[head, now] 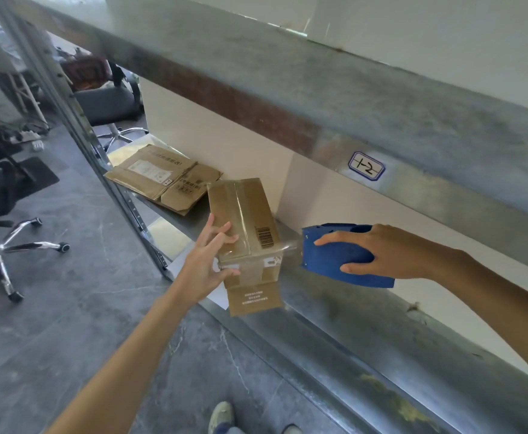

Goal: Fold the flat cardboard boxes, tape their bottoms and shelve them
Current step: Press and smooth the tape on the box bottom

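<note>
A small folded cardboard box [250,214] lies on the metal shelf [334,311], its taped bottom turned up and a loose flap hanging over the front edge. My left hand [207,261] holds the box at its left near corner, fingers laid on top and thumb on the front face. My right hand [381,252] grips a blue tape dispenser [337,255] just to the right of the box. A strip of clear tape stretches from the dispenser to the box's near right corner. Several flat cardboard boxes [162,180] lie further left on the same shelf.
The shelf above [319,98] overhangs the box and carries a label reading 1-2 [366,166]. A perforated upright post [99,158] stands at the left. Office chairs [5,227] stand on the grey floor at the left. My shoes [222,418] show at the bottom.
</note>
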Available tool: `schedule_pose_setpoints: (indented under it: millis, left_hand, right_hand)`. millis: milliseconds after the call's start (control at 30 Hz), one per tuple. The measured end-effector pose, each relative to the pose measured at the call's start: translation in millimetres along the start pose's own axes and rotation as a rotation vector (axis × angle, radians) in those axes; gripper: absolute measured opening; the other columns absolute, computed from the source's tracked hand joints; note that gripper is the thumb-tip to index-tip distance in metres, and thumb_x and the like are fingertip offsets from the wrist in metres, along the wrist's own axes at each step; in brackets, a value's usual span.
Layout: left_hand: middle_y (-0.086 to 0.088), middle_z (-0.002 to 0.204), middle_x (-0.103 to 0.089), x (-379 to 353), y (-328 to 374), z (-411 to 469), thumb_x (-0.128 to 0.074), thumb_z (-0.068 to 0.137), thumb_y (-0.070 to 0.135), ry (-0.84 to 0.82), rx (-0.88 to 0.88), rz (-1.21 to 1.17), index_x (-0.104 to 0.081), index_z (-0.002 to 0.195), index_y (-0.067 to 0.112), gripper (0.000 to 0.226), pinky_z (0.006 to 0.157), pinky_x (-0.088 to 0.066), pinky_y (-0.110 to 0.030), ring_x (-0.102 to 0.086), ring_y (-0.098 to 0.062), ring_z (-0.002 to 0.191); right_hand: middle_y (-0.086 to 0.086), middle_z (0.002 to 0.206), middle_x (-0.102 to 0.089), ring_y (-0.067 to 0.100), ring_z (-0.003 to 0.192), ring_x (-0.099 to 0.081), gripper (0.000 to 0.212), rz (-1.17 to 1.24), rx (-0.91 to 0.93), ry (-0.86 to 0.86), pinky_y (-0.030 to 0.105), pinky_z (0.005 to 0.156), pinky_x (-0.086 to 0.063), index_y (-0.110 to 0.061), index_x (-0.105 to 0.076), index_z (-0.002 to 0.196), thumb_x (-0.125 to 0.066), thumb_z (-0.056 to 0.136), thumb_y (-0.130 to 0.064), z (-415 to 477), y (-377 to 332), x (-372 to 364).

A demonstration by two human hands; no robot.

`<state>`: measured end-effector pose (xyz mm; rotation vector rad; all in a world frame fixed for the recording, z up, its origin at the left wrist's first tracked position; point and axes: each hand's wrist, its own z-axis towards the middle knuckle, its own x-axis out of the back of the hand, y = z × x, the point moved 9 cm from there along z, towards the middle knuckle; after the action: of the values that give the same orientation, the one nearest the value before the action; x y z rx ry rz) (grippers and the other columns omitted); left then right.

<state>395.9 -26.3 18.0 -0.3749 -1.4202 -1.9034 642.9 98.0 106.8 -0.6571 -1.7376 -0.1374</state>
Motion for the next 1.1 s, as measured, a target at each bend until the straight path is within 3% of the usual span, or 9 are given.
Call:
schedule_pose_setpoints:
  millis: [167,300,433,567,700,767,833,967,1100]
  left_hand:
    - [0.01,0.147,-0.037,-0.2,-0.3,0.6,-0.081,0.079,0.028,0.008,-0.014,-0.01,-0.059,0.124,0.015,0.053,0.1,-0.038,-0.007,-0.004,-0.008,0.153]
    - [0.012,0.145,-0.038,-1.0,-1.0,-0.6,-0.083,0.077,0.027,0.014,-0.023,-0.012,-0.059,0.123,0.016,0.052,0.102,-0.036,-0.01,-0.006,-0.013,0.153]
    - [0.011,0.147,-0.037,-2.7,-4.1,-0.8,-0.079,0.078,0.035,0.012,-0.022,-0.015,-0.058,0.123,0.017,0.053,0.102,-0.031,-0.007,-0.005,-0.015,0.154]
    - [0.011,0.147,-0.036,-4.0,-7.1,-1.8,-0.078,0.077,0.036,0.009,-0.013,-0.037,-0.058,0.122,0.016,0.053,0.104,-0.036,-0.02,-0.005,-0.018,0.154]
    - [0.01,0.144,-0.037,-2.6,-4.7,-1.0,-0.083,0.074,0.03,0.03,-0.028,-0.021,-0.059,0.12,0.014,0.054,0.105,-0.032,-0.011,-0.003,-0.006,0.152]
    - [0.011,0.143,-0.037,-2.8,-5.1,-1.2,-0.085,0.073,0.026,0.027,-0.025,-0.026,-0.059,0.12,0.014,0.054,0.107,-0.037,-0.022,-0.001,-0.003,0.152]
    - [0.013,0.142,-0.037,-3.3,-6.1,-2.1,-0.085,0.074,0.025,0.027,-0.023,-0.035,-0.059,0.12,0.013,0.054,0.105,-0.039,-0.029,-0.001,-0.002,0.151]
    - [0.011,0.142,-0.038,-3.7,-6.8,-1.5,-0.086,0.073,0.022,0.03,-0.021,-0.042,-0.06,0.12,0.012,0.054,0.106,-0.035,-0.027,0.0,-0.003,0.151]
    - [0.009,0.142,-0.04,-4.1,-6.7,-1.4,-0.087,0.074,0.02,0.027,-0.018,-0.058,-0.059,0.12,0.013,0.054,0.107,-0.037,-0.033,0.001,-0.002,0.151]
  right_hand:
    - [0.001,0.057,-0.046,0.004,0.05,-0.047,0.05,-0.012,-0.076,-0.006,0.022,0.049,-0.035,-0.068,-0.032,0.133,-0.055,0.095,-0.045,-6.9,10.5,0.2]
    - [0.005,0.064,-0.056,0.012,0.049,-0.044,0.05,-0.064,-0.11,0.023,0.023,0.052,-0.037,-0.065,-0.028,0.136,-0.052,0.096,-0.045,-0.6,2.1,-5.1]
    - [-0.003,0.069,-0.056,0.013,0.066,-0.054,0.053,-0.13,-0.164,0.07,0.021,0.057,-0.038,-0.063,-0.024,0.141,-0.048,0.097,-0.047,2.5,-5.8,-12.6]
    - [-0.012,0.063,-0.041,0.008,0.059,-0.046,0.055,-0.179,-0.223,0.131,0.022,0.05,-0.029,-0.054,-0.02,0.148,-0.045,0.1,-0.046,9.9,-16.5,-18.5]
    - [-0.006,0.062,-0.044,0.012,0.054,-0.045,0.055,-0.209,-0.275,0.149,0.031,0.06,-0.048,-0.05,-0.018,0.15,-0.043,0.101,-0.046,16.8,-28.7,-26.4]
    - [-0.004,0.06,-0.043,0.01,0.049,-0.041,0.054,-0.229,-0.291,0.153,0.034,0.062,-0.052,-0.049,-0.019,0.15,-0.043,0.101,-0.045,21.7,-34.6,-29.1]
    - [-0.003,0.059,-0.042,0.011,0.048,-0.039,0.054,-0.254,-0.29,0.151,0.034,0.06,-0.051,-0.047,-0.019,0.15,-0.043,0.102,-0.045,28.1,-41.5,-31.4]
    - [-0.003,0.058,-0.042,0.011,0.047,-0.039,0.054,-0.301,-0.272,0.151,0.031,0.054,-0.047,-0.046,-0.018,0.151,-0.042,0.102,-0.044,37.4,-49.5,-34.1]
    - [-0.004,0.058,-0.042,0.01,0.046,-0.039,0.054,-0.301,-0.271,0.155,0.03,0.053,-0.045,-0.046,-0.019,0.15,-0.043,0.102,-0.045,38.8,-48.2,-34.6]
